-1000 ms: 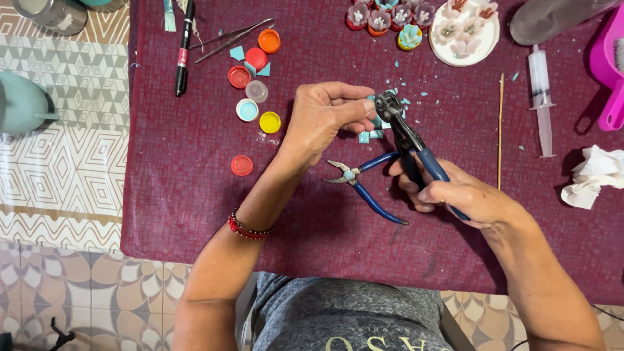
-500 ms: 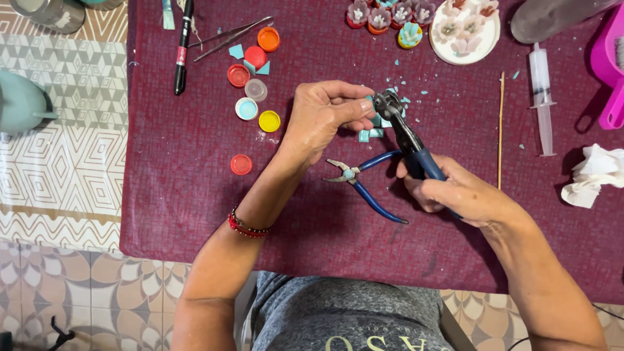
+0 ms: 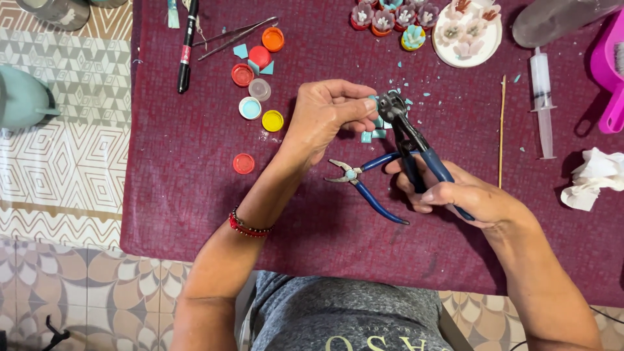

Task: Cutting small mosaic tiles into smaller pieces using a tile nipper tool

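maroon cloth-covered worktop [image 3: 195, 195] over a patterned tile floor, strewn with craft bits. centre of the frame: left hand [image 3: 325, 117] pinching a small teal piece [image 3: 373, 104] between thumb and fingertips, piece mostly hidden by the fingers. right hand [image 3: 455, 195] clenched around the blue handles of black-headed nippers [image 3: 406, 133], head touching the teal piece just right of the left fingertips. probably light, thin and stiff, likely brittle at the edges judging by the teal chips [image 3: 374, 133] scattered just below; best pinched by the flat sides, close to the cut. small blue-handled pliers [image 3: 364, 182] lying free on the cloth below the left hand, touched by neither hand as far as can be told. upper left: coloured bottle caps [image 3: 260, 84], a black marker [image 3: 186, 45], tweezers [image 3: 234, 36]. upper right: a white plate [image 3: 491, 49] of small flower shapes, a wooden skewer [image 3: 501, 130], a syringe [image 3: 542, 104], crumpled tissue [image 3: 595, 179] at the right edge.
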